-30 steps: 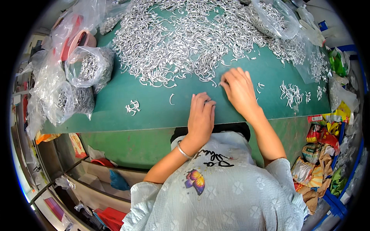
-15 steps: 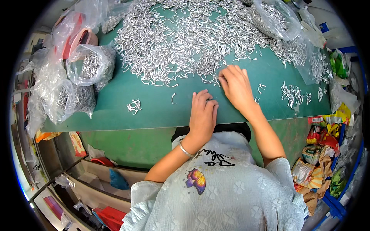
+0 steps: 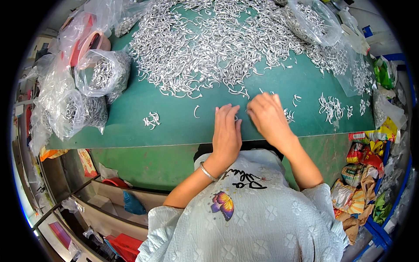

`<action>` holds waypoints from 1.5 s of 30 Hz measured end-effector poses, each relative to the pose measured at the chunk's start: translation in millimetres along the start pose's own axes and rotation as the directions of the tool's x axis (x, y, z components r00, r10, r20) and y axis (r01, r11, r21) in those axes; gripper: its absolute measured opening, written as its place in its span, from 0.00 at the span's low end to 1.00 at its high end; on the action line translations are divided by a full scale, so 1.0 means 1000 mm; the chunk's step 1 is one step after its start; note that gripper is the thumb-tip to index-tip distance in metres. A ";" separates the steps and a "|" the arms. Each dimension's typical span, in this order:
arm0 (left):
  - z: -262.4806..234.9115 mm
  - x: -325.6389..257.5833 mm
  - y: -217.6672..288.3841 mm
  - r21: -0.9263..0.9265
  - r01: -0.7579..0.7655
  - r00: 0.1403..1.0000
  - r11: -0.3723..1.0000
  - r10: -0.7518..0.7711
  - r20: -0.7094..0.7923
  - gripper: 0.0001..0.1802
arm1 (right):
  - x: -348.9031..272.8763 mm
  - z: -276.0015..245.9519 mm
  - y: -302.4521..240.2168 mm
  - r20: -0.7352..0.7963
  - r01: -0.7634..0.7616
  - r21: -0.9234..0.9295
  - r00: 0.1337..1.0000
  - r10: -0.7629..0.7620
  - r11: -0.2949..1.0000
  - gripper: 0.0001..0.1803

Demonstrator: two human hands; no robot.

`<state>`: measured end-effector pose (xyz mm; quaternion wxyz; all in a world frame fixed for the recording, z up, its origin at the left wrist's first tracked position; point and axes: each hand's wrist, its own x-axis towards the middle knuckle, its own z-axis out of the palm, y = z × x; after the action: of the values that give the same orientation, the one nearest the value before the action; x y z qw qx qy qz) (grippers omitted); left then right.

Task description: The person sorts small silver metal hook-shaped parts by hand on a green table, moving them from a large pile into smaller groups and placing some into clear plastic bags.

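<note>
Left hand (image 3: 227,131) flat, fingers spread, beside right hand (image 3: 267,118), whose grip on small metal hooks (image 3: 235,117) is unclear.

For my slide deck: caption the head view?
Left hand and right hand sort small curved silver metal pieces on a green table mat.

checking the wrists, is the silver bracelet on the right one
No, the silver bracelet sits on the left wrist, just behind the left hand.
</note>
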<state>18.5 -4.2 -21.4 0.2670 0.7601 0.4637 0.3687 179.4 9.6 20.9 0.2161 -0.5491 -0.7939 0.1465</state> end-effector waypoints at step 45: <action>-0.008 0.004 -0.001 0.027 -0.029 0.998 0.999 0.027 0.056 0.13 | 0.034 -0.010 0.026 -0.113 -0.169 0.368 0.968 0.225 0.914 0.07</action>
<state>12.9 0.2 -16.3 0.2640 0.7800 0.4506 0.3448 195.1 50.8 23.9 0.3562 -0.5879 -0.6758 0.2661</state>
